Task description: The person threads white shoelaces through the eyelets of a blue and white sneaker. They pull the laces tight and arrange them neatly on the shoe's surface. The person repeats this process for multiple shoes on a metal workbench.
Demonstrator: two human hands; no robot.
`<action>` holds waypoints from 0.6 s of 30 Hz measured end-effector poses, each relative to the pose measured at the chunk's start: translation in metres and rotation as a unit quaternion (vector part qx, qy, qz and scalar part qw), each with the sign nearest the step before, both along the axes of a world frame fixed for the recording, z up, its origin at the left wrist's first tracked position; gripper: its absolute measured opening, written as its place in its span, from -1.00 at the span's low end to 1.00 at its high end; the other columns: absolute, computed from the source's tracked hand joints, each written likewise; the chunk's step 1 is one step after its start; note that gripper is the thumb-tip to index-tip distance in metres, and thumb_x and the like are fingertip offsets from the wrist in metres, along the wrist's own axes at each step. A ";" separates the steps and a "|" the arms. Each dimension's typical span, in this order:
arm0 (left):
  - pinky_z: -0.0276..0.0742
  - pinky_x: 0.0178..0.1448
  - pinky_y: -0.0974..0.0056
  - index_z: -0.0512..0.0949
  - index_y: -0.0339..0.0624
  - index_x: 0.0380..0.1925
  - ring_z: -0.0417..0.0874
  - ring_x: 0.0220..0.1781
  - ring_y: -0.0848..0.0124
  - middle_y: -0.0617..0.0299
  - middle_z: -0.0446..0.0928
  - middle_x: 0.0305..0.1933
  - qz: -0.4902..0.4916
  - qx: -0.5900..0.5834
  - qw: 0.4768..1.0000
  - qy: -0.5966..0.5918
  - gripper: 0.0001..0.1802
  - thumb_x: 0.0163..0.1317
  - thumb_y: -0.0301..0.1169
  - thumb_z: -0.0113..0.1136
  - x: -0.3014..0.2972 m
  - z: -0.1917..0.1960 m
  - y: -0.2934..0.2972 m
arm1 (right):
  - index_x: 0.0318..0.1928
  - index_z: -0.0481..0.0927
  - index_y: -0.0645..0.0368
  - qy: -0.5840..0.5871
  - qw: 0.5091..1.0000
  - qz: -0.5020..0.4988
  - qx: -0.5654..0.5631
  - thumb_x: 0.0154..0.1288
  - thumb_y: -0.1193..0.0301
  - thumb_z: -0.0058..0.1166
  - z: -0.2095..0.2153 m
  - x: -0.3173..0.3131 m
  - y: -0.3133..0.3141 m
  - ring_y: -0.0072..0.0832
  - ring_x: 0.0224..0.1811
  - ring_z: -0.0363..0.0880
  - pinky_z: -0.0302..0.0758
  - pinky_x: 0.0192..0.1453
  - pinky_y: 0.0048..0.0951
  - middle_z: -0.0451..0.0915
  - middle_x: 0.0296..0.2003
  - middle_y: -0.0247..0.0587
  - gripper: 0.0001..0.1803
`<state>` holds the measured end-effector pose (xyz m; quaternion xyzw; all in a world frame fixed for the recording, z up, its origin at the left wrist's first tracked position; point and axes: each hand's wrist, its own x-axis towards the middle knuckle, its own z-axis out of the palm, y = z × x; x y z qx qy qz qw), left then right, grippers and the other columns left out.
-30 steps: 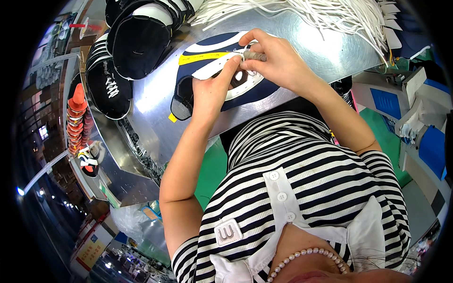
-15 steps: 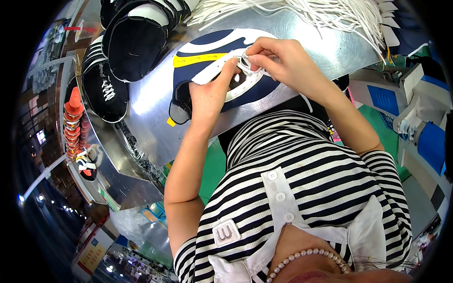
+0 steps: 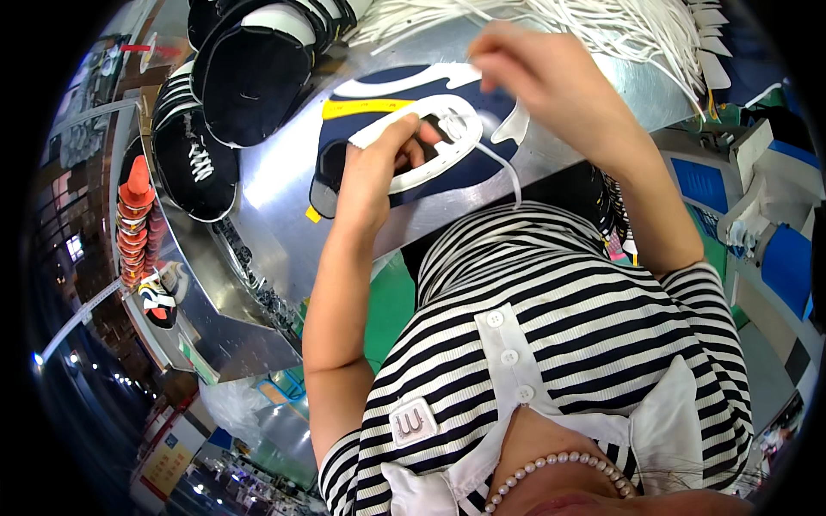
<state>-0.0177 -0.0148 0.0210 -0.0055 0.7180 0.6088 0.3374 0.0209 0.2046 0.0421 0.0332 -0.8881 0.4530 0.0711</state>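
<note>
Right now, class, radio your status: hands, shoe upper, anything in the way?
Left hand gripping shoe upper. Right hand off it, blurred, grip unclear. White lace trailing across the upper's near side.

The left hand grips a flat shoe upper of navy, white and yellow at its white eyelet strip, on the shiny metal bench. The right hand, blurred, is raised near its right end, where a thin white lace trails toward the person. Behind lie many long white laces and, leftward, black shoe uppers.
</note>
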 end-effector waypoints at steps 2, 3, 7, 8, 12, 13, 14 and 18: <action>0.37 -0.27 0.45 0.66 -0.29 -0.32 0.52 -0.36 0.59 0.29 0.60 -0.39 -0.003 0.020 0.998 -0.063 -0.78 0.31 -0.33 0.19 -0.006 0.002 -0.008 | -0.07 0.58 0.20 0.049 0.981 -0.084 -0.169 0.44 0.39 0.00 -0.014 -0.009 0.001 -0.72 -0.48 0.45 0.37 -0.41 -0.64 0.63 -0.39 -0.39 -0.81; 0.41 -0.19 0.43 0.64 -0.28 -0.22 0.54 -0.28 0.58 0.28 0.61 -0.30 0.022 0.019 0.999 -0.045 -0.81 0.27 -0.38 0.24 -0.001 0.008 -0.001 | -0.04 0.57 0.20 -0.002 0.963 -0.078 -0.259 0.45 0.38 -0.01 -0.032 -0.013 -0.001 -0.75 -0.47 0.42 0.35 -0.41 -0.68 0.63 -0.37 -0.42 -0.80; 0.48 -0.01 0.40 0.58 -0.25 0.00 0.59 -0.11 0.53 0.27 0.61 -0.06 0.076 -0.001 0.997 0.007 -0.62 0.16 -0.49 0.35 -0.002 0.001 0.011 | -0.04 0.54 0.20 0.001 0.973 -0.097 -0.210 0.45 0.34 -0.02 -0.063 -0.014 -0.029 -0.53 -0.44 0.51 0.43 -0.33 -0.50 0.65 -0.38 -0.29 -0.78; 0.46 -0.09 0.42 0.61 -0.23 -0.09 0.56 -0.20 0.55 0.31 0.62 -0.16 0.104 -0.012 0.994 0.002 -0.69 0.13 -0.48 0.37 -0.006 -0.002 0.013 | -0.12 0.54 0.19 -0.008 0.978 -0.099 -0.183 0.43 0.32 0.00 -0.060 -0.014 -0.032 -0.29 -0.40 0.63 0.50 -0.27 -0.33 0.66 -0.40 -0.17 -0.79; 0.33 -0.27 0.43 0.61 -0.19 -0.28 0.40 -0.40 0.59 0.38 0.54 -0.36 0.071 -0.008 0.997 0.008 -0.80 0.08 -0.49 0.40 -0.016 -0.012 0.006 | -0.17 0.52 0.20 0.040 0.993 -0.082 -0.074 0.43 0.31 -0.03 -0.072 -0.020 -0.038 -0.13 -0.36 0.63 0.51 -0.23 -0.22 0.65 -0.42 -0.10 -0.80; 0.33 -0.25 0.43 0.61 -0.21 -0.27 0.40 -0.39 0.58 0.37 0.53 -0.38 0.036 0.017 0.998 -0.042 -0.81 0.10 -0.47 0.39 -0.016 -0.003 0.001 | -0.17 0.52 0.20 0.038 0.995 -0.083 -0.046 0.43 0.32 -0.04 -0.072 -0.022 -0.039 -0.10 -0.35 0.63 0.51 -0.22 -0.19 0.65 -0.42 -0.08 -0.80; 0.32 -0.24 0.42 0.61 -0.24 -0.27 0.41 -0.37 0.58 0.36 0.52 -0.39 -0.002 0.043 0.995 -0.092 -0.81 0.11 -0.46 0.37 -0.013 0.009 -0.006 | -0.18 0.51 0.21 0.036 0.995 -0.088 -0.017 0.43 0.32 -0.04 -0.072 -0.023 -0.039 -0.08 -0.34 0.63 0.51 -0.22 -0.16 0.64 -0.42 -0.05 -0.80; 0.31 -0.27 0.39 0.48 -0.32 -0.15 0.37 -0.40 0.48 0.27 0.42 -0.39 0.108 0.375 0.919 -0.044 -0.66 0.06 -0.49 0.29 0.010 0.070 -0.066 | -0.18 0.52 0.23 -0.013 0.995 -0.095 -0.034 0.45 0.32 -0.07 -0.064 -0.022 -0.028 -0.02 -0.31 0.63 0.51 -0.17 -0.08 0.64 -0.45 0.02 -0.78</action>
